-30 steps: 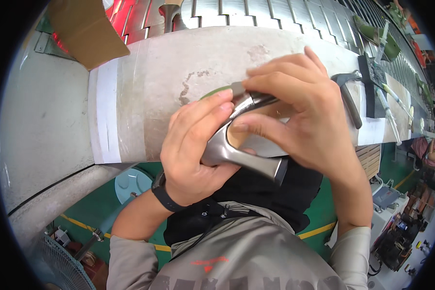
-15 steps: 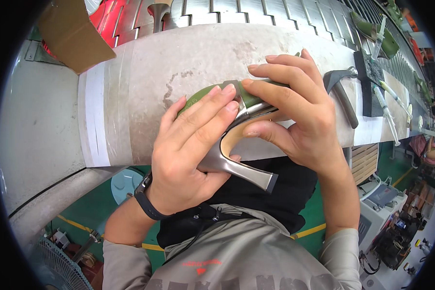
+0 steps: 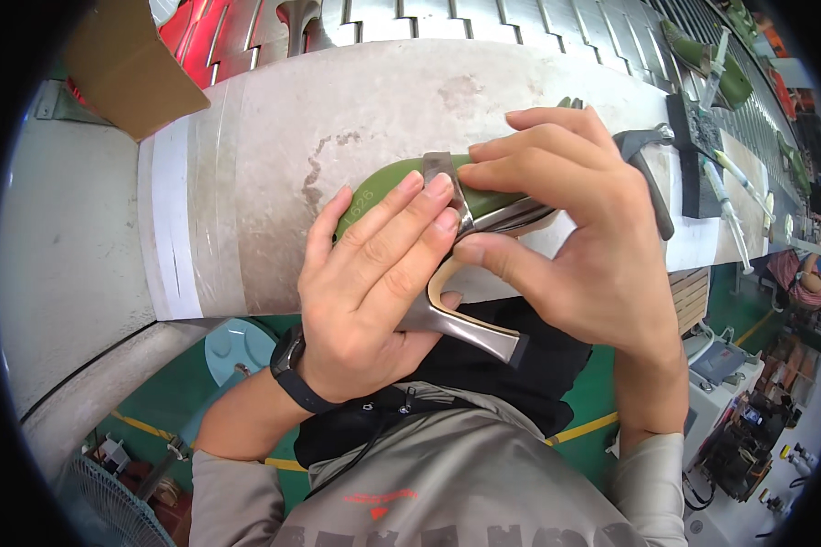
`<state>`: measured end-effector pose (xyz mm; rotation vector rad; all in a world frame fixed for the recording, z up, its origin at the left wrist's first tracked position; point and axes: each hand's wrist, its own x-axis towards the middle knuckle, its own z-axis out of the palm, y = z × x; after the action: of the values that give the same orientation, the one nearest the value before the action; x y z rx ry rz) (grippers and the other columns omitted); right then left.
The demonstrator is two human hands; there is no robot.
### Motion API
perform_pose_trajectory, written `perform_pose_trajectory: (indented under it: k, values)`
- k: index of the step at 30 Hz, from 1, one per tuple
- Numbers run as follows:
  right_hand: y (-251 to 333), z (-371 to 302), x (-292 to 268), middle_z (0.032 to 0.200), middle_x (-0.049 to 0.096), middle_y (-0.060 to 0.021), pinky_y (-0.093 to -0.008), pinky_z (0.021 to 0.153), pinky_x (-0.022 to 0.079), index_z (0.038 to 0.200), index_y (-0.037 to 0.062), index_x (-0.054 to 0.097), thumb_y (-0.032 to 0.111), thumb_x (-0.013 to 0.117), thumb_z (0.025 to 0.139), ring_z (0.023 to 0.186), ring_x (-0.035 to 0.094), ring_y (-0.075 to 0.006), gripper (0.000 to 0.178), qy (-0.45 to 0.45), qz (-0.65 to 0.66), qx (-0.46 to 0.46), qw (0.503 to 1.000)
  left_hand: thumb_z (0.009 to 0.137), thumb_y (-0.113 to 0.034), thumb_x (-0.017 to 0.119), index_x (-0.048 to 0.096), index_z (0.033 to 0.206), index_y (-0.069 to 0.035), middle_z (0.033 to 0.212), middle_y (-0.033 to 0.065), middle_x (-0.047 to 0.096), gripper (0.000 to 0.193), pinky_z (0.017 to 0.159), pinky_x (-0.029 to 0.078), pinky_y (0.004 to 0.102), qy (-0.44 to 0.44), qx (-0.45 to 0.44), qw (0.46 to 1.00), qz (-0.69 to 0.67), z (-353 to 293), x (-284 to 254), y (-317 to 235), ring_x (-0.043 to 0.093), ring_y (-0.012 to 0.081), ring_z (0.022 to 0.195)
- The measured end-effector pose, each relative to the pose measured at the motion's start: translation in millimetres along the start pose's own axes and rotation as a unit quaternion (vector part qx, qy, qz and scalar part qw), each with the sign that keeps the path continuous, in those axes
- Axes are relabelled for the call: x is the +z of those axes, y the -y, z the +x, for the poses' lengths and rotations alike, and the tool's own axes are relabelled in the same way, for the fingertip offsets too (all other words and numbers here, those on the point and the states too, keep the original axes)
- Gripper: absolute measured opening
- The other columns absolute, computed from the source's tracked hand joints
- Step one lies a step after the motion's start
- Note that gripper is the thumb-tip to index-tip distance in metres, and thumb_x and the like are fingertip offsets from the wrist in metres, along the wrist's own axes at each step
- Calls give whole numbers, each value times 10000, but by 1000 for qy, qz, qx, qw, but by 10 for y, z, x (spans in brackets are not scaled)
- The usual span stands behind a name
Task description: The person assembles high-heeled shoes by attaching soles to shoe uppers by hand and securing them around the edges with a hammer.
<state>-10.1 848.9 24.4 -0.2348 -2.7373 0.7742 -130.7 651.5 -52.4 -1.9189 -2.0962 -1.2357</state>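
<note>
A high-heeled shoe lies tilted on its side over the worktable, built on a green shoe last (image 3: 379, 193). Its heel (image 3: 474, 330) is metallic grey with a dark tip and points toward me. A shiny grey strap (image 3: 440, 166) crosses the last. My left hand (image 3: 360, 296) is wrapped round the heel end, its fingers lying over the last and the strap. With thumb and fingers, my right hand (image 3: 584, 223) grips the shoe near the strap, thumb at the sole edge. The toe part is largely hidden behind my right hand.
A hammer (image 3: 652, 187) lies right of my right hand. Beside it stands a black block (image 3: 693, 159) with syringes (image 3: 722, 196). A cardboard box (image 3: 132, 64) sits at the far left. Beyond the worktable (image 3: 265, 118) runs a slatted metal conveyor (image 3: 483, 23) bearing other shoe parts.
My right thumb and fingers have moved left, closer to the strap, and the hand has turned. The shoe and my left hand have shifted slightly to the right.
</note>
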Motion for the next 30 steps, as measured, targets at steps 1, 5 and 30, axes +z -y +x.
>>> perform_pose_trajectory:
  k: [1,5,30]
  values:
    - [31,-29,1,1188,763,-103,-499,1085,472,1104,40,786,194,944,658,1260,623,-382,497,13,-8,9,1000,880,-193,836,593,1447,-19,1492,227,614,641,1189,373,563,-2,4,1000,-1,-23,31,-9,611,377,1382]
    - [-30,-96,-2,1409,673,-134,-509,1096,478,1206,64,763,331,971,636,1402,534,-392,662,-4,-93,-16,996,858,-187,847,545,1496,-23,1526,241,581,725,1201,344,587,-24,9,999,37,-81,165,-34,584,387,1410]
    - [-323,-168,-9,1535,579,-160,-528,1154,440,1270,88,750,322,957,698,1508,429,-424,652,-35,-86,-14,996,859,-162,840,511,1534,-27,1536,269,561,763,1210,321,620,-17,20,998,62,-57,265,-44,583,429,1400]
